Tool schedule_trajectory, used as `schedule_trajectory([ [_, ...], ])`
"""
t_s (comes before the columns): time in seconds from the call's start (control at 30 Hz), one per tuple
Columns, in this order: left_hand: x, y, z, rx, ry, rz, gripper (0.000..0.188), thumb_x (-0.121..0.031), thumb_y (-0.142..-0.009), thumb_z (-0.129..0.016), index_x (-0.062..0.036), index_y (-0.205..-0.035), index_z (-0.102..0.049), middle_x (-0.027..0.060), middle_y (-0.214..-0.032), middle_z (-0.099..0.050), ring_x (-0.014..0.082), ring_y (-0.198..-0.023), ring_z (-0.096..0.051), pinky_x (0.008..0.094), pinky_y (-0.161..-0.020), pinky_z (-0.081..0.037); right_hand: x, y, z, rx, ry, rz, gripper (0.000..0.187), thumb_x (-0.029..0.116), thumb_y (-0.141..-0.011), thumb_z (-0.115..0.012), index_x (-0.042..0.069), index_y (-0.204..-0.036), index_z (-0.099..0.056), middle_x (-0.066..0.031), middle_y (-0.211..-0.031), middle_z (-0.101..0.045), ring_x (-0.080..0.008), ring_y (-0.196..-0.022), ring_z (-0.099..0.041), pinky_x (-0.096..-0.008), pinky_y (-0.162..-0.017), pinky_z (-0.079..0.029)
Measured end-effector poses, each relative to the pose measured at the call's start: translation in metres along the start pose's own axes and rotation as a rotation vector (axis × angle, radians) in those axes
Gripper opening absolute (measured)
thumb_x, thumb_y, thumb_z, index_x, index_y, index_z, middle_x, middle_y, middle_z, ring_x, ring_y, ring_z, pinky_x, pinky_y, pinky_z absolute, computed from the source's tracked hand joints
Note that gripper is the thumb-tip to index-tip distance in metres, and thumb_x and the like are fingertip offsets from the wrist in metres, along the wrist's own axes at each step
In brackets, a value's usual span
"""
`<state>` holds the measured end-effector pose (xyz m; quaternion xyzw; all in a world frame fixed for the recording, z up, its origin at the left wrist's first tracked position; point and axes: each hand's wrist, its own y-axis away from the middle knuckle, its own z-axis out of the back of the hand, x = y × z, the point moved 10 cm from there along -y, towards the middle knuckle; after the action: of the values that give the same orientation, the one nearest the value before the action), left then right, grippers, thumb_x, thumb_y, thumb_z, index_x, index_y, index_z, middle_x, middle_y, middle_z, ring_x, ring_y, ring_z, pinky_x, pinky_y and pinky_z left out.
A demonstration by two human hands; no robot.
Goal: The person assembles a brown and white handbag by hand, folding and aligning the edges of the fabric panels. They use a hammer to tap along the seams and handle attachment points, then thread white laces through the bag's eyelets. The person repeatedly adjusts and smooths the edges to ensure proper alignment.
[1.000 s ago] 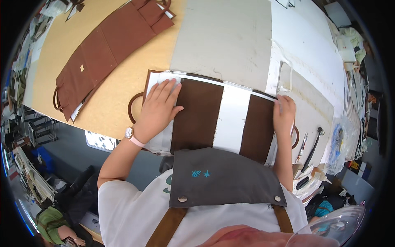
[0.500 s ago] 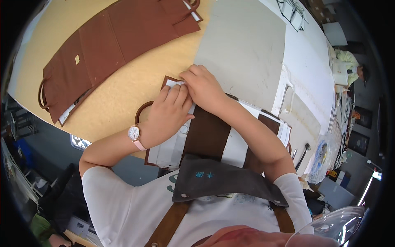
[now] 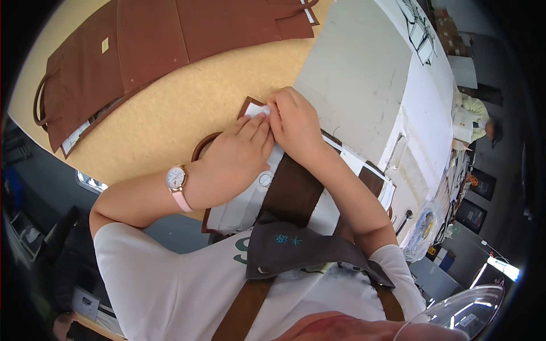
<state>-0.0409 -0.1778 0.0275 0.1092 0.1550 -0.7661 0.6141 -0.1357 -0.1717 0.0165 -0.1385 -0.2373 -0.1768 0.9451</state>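
My left hand (image 3: pixel 236 159) lies palm down with fingers stretched over a bag panel's white inner face (image 3: pixel 236 213). Beside it, my right hand (image 3: pixel 297 122) has curled fingers, with thumb and fingertips pressed together at the panel's far edge; whatever is between them is hidden. The brown leather border (image 3: pixel 245 106) shows at the far corner. A dark brown band (image 3: pixel 293 190) runs across the white face toward me. Left of the band, a round metal piece (image 3: pixel 265 179) sits near my left hand. A curved brown handle (image 3: pixel 200 146) sticks out by the left wrist.
A large flat reddish-brown bag piece (image 3: pixel 153 40) with handles lies at far left on the tan tabletop (image 3: pixel 187 102). A grey mat (image 3: pixel 358 68) is on the right. Black cords or straps (image 3: pixel 418 28), a clear plastic bag (image 3: pixel 424 230) and another person (image 3: pixel 475 116) are farther right.
The view has shifted, so the table things appear moved. My left hand stays flat on the panel. My right fingers stay at the panel's far edge.
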Motion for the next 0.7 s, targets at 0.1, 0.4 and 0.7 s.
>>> schedule_trajectory([
  [0.1, 0.011, -0.005, 0.004, 0.004, 0.092, 0.053, 0.061, -0.029, -0.087, -0.069, 0.0109, -0.130, -0.052, 0.0210, -0.133, -0.054, 0.0319, -0.127, -0.050, 0.0392, -0.109, -0.041, -0.006, 0.005, 0.007, -0.003, 0.001, -0.022, 0.010, 0.000, -0.083, -0.063, 0.002, -0.091, -0.058, -0.0139, -0.092, -0.058, -0.0345, -0.086, -0.056, -0.0434, -0.078, -0.046],
  [0.4, 0.029, -0.013, 0.011, 0.004, 0.175, 0.154, 0.040, -0.014, -0.088, -0.066, 0.0051, -0.122, -0.057, 0.0155, -0.120, -0.057, 0.0308, -0.112, -0.057, 0.0377, -0.093, -0.050, -0.001, 0.024, 0.013, -0.152, -0.046, 0.056, 0.022, -0.004, -0.076, -0.064, 0.003, -0.096, -0.063, -0.0100, -0.094, -0.057, -0.0312, -0.089, -0.054, -0.0395, -0.078, -0.046],
  [0.7, 0.064, -0.020, 0.021, -0.101, 0.286, 0.236, 0.031, 0.001, -0.083, -0.062, -0.0013, -0.114, -0.064, 0.0121, -0.104, -0.060, 0.0296, -0.092, -0.064, 0.0377, -0.075, -0.055, 0.013, 0.033, 0.011, -0.148, 0.099, 0.179, 0.030, 0.000, -0.070, -0.064, 0.003, -0.100, -0.068, -0.0056, -0.099, -0.058, -0.0248, -0.091, -0.053, -0.0365, -0.080, -0.047],
])
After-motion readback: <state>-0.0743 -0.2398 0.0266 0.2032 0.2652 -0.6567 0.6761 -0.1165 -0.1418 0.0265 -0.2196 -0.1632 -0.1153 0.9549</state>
